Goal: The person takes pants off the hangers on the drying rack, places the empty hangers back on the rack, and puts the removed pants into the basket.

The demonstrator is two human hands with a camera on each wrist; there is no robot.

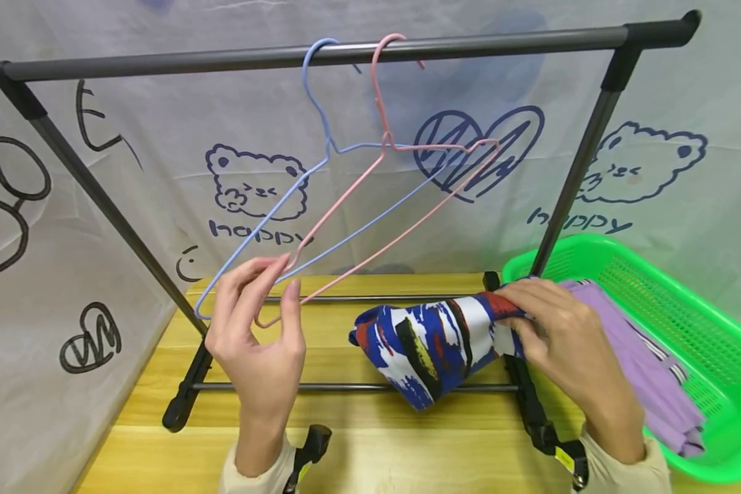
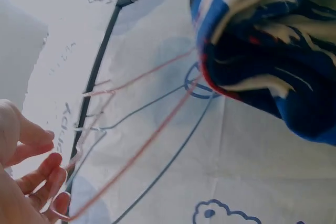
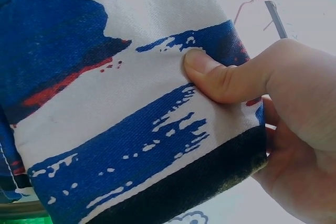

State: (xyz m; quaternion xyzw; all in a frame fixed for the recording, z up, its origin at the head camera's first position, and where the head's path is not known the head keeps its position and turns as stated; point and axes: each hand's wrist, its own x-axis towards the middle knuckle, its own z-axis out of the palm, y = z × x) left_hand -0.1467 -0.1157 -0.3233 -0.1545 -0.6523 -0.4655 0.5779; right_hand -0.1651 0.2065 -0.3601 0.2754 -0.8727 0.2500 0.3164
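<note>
A pink hanger (image 1: 401, 240) and a blue hanger (image 1: 253, 230) hang side by side from the rack's top bar. My left hand (image 1: 256, 322) is at the pink hanger's left end, its fingers and thumb bent about the wire; the left wrist view shows the fingertips (image 2: 60, 203) against it. My right hand (image 1: 568, 336) pinches a blue, white, red and black patterned garment (image 1: 432, 343) by its right end. In the right wrist view the thumb (image 3: 215, 74) presses on the cloth, with the other fingers mostly hidden behind. The garment hangs bunched below the hangers; its kind is unclear.
The dark metal rack (image 1: 469, 48) stands on a wooden table (image 1: 364, 439), with lower crossbars near the tabletop. At the right, a green plastic basket (image 1: 735, 343) holds a folded lilac garment (image 1: 645, 377) with striped trim. Behind hangs a pale sheet (image 1: 358, 199) with drawings.
</note>
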